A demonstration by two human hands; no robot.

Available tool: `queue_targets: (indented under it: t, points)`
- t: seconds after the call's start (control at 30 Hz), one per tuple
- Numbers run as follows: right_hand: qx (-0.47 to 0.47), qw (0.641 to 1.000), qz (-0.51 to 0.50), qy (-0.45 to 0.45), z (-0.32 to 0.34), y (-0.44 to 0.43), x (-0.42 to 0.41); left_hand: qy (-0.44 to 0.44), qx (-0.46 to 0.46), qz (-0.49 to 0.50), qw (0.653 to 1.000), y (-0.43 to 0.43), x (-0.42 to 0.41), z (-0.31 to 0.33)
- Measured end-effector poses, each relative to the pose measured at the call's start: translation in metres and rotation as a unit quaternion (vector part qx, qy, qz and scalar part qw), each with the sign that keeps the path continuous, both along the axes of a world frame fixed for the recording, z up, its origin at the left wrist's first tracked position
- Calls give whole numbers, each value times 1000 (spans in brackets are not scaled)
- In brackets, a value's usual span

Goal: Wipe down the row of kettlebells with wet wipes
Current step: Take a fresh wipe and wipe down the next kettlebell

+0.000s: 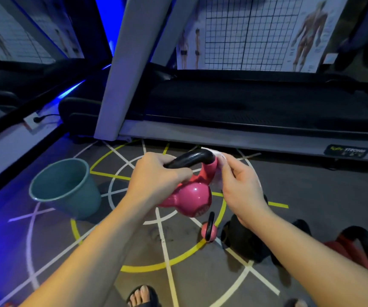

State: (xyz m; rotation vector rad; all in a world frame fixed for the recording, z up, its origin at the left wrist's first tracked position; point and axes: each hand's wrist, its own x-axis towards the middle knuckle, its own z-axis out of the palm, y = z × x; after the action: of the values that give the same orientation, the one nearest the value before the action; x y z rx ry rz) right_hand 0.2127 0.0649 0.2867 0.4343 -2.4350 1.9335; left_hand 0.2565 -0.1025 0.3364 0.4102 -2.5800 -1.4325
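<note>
The left hand point(156, 176) is curled round the black top bar of a pink kettlebell point(192, 197), which is held tilted above the floor, clear of it. The right hand point(243, 189) pinches a wet wipe point(215, 152) against the pink upright of the handle; the wipe is thin, white and translucent, and most of it is hidden behind the fingers. The kettlebell's shell is glossy and smooth, with a round body; a marking on its lower face is too blurred to read. Below it, a small pink kettlebell point(208, 232) with a black handle stands on the floor. Just to its right, a black kettlebell point(243, 242) is largely covered by the right forearm. A red kettlebell point(356, 247) with a black handle is cut off by the right edge. To the left, a teal plastic bucket point(67, 187) with tapered walls stands on the dark mat floor point(178, 258), which is marked with white and yellow lines and arcs. A sandalled foot point(142, 295) is cut off at the bottom edge. Behind, a treadmill point(245, 107) with a grey frame and a black belt is seen; its label is illegible.
</note>
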Motion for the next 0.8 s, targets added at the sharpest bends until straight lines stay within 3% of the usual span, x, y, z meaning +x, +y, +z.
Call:
queue_targets:
  t: [0.2,0.33,0.47,0.63,0.8]
  points:
    - [63,998,-2,29,-6,-24,-7,17,49,31,998,-22,7,3]
    - [87,996,23,-30,-14,-40,-5,29,59,61,996,-34,17,4]
    - [63,993,63,-79,-20,-54,-5,36,60,81,994,-41,23,4]
    - [-53,984,56,-161,-9,-55,-7,8,28,80,996,-46,16,0]
    - [-81,992,10,-99,-3,-47,-14,5,28,72,997,-37,7,-2]
